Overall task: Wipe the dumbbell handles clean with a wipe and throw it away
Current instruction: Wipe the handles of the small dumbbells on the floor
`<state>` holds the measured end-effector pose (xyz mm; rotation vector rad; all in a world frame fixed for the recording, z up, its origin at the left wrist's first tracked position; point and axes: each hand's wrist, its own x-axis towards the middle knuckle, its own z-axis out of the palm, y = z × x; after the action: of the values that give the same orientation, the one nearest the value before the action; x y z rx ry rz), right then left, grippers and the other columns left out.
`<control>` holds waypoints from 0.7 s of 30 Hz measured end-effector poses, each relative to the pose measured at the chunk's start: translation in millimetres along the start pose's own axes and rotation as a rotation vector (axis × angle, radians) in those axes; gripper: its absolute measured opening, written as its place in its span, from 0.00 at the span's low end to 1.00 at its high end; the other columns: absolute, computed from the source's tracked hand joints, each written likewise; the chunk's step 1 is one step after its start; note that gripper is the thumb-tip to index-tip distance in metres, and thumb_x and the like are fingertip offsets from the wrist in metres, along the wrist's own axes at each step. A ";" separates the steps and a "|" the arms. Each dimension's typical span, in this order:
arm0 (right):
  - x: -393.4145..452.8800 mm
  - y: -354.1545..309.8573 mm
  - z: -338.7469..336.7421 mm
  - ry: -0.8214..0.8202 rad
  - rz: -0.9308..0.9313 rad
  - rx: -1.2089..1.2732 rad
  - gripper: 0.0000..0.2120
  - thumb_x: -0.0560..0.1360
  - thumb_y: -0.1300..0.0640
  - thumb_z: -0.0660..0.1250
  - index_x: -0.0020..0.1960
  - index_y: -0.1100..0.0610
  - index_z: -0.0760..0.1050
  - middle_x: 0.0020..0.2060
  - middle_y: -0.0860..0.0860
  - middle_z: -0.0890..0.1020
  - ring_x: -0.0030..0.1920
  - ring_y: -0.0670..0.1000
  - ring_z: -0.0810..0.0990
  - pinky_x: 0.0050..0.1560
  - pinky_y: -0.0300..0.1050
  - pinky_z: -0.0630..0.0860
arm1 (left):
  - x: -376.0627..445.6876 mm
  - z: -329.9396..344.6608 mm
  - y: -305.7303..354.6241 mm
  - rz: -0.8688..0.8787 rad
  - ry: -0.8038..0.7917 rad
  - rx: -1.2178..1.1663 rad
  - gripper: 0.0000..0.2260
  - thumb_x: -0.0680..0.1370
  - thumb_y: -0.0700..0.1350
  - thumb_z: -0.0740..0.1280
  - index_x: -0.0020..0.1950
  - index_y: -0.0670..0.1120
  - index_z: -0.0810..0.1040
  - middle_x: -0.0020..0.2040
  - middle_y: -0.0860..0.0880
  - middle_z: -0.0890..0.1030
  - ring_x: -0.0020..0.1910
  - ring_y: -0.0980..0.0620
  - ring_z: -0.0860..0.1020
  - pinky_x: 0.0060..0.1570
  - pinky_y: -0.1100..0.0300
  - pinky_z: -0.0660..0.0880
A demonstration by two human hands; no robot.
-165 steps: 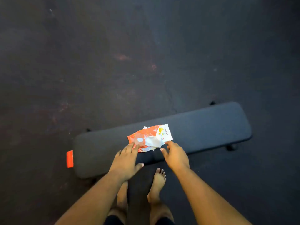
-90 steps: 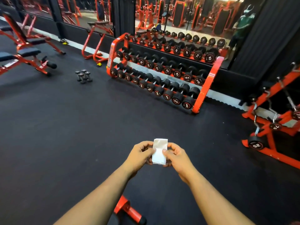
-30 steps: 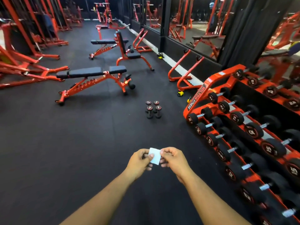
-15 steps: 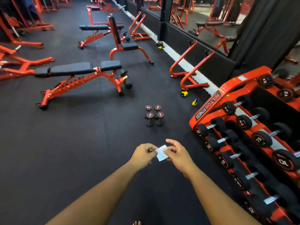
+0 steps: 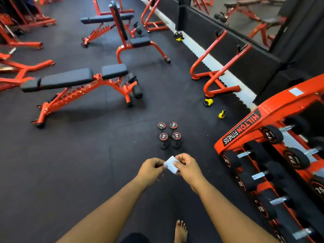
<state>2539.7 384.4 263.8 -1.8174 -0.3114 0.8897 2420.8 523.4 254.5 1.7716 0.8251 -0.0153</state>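
Note:
A small folded white wipe (image 5: pixel 171 164) is pinched between my left hand (image 5: pixel 152 168) and my right hand (image 5: pixel 186 165), held at waist height over the black floor. Just beyond my hands, two small black dumbbells (image 5: pixel 168 135) with red-ringed ends marked 2.5 lie side by side on the floor, apart from my hands. Their handles are mostly hidden behind the near ends.
A red dumbbell rack (image 5: pixel 273 165) full of black dumbbells runs along the right. A red adjustable bench (image 5: pixel 77 81) stands to the far left, more benches behind it. Two yellow kettlebells (image 5: pixel 221 114) and a red stand (image 5: pixel 217 74) sit by the mirrored wall. My bare foot (image 5: pixel 180 231) shows below.
I have walked closer to the two floor dumbbells and the view has tilted down. Both hands still hold the wipe; my right fingers have closed on it again.

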 end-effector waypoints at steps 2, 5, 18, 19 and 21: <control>37.7 -15.5 -5.4 -0.043 0.028 -0.012 0.05 0.77 0.61 0.68 0.51 0.54 0.77 0.49 0.53 0.84 0.48 0.54 0.85 0.47 0.54 0.85 | 40.7 -7.7 10.6 -0.017 0.013 0.035 0.03 0.80 0.43 0.72 0.47 0.46 0.83 0.28 0.55 0.78 0.28 0.54 0.75 0.35 0.53 0.78; 92.7 -30.8 -8.2 -0.071 0.020 -0.065 0.06 0.77 0.60 0.69 0.52 0.54 0.74 0.50 0.55 0.82 0.48 0.56 0.85 0.44 0.54 0.85 | 101.4 -21.3 17.2 -0.023 0.000 0.154 0.02 0.77 0.48 0.72 0.44 0.53 0.83 0.31 0.59 0.80 0.33 0.56 0.78 0.42 0.52 0.81; 387.5 16.0 24.0 0.008 0.153 -0.279 0.10 0.75 0.56 0.67 0.48 0.39 0.78 0.44 0.42 0.84 0.44 0.45 0.83 0.45 0.54 0.83 | 405.2 -50.3 -48.9 -0.037 -0.256 0.649 0.32 0.78 0.57 0.70 0.79 0.53 0.65 0.76 0.50 0.69 0.73 0.46 0.70 0.70 0.52 0.69; 419.2 33.1 26.1 0.013 0.162 -0.284 0.10 0.75 0.56 0.67 0.47 0.40 0.77 0.42 0.42 0.83 0.43 0.46 0.83 0.44 0.55 0.83 | 436.5 -43.9 -65.4 -0.047 -0.273 0.687 0.34 0.78 0.57 0.70 0.81 0.53 0.62 0.77 0.50 0.66 0.74 0.45 0.68 0.71 0.50 0.69; 467.3 58.8 30.2 0.024 0.175 -0.303 0.08 0.76 0.56 0.65 0.47 0.42 0.75 0.41 0.44 0.83 0.42 0.48 0.82 0.43 0.53 0.82 | 483.4 -29.5 -94.5 -0.067 -0.278 0.745 0.38 0.77 0.58 0.71 0.82 0.54 0.57 0.79 0.51 0.62 0.76 0.45 0.65 0.70 0.45 0.70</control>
<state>2830.3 652.8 6.4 -2.1594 -0.2870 0.9821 2724.0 811.3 -7.4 2.3555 0.7176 -0.6739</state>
